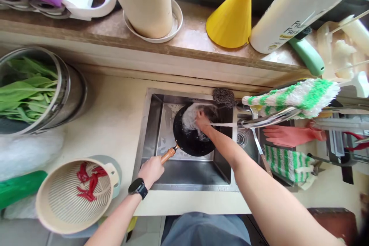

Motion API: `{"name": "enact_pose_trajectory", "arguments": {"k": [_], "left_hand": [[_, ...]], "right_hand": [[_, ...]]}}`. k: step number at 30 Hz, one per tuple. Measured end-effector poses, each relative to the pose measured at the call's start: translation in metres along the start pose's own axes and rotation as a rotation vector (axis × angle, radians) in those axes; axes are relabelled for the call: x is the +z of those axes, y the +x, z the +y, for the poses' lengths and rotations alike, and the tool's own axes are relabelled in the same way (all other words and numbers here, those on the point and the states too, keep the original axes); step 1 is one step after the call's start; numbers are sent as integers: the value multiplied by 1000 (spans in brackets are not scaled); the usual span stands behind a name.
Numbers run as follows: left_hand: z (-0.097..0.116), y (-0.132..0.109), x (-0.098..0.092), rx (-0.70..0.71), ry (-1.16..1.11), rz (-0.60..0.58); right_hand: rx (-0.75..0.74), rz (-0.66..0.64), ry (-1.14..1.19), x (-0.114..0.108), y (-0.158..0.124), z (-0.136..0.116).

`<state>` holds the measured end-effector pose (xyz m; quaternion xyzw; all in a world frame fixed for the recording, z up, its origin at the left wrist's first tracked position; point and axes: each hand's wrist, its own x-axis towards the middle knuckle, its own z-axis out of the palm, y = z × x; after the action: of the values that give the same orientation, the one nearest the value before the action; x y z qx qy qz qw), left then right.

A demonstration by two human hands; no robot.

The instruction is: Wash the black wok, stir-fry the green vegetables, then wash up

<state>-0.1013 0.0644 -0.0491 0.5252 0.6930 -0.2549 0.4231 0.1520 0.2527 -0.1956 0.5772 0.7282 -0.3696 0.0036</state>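
Note:
A black frying pan [192,144] with a wooden handle [168,156] lies tilted in the steel sink [180,177]. My left hand [151,172], a dark watch on its wrist, is closed around that handle. Inside the pan is my right hand [202,120], its fingers curled down toward the metal amid white, foamy water. Whatever those fingers may hold is hidden. From the faucet [268,120] a stream of water [223,124] runs onto this hand and into the pan.
A dark scouring pad [224,97] sits on the sink's back rim. Left stand a pot of leafy greens [31,88] and a colander [57,200] with red chillies [91,185]. Right are a striped cloth [305,94] and pink gloves [291,135]. A yellow funnel [232,21] occupies the ledge.

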Motion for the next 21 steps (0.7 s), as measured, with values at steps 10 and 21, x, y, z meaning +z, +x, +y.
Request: {"name": "enact_pose_trajectory", "arguments": {"k": [10, 21], "left_hand": [[1, -3, -2, -12, -49, 11], [-1, -2, -1, 7, -44, 32]], "right_hand": [[183, -48, 874, 23, -41, -56], [249, -140, 1526, -21, -93, -43]]}}
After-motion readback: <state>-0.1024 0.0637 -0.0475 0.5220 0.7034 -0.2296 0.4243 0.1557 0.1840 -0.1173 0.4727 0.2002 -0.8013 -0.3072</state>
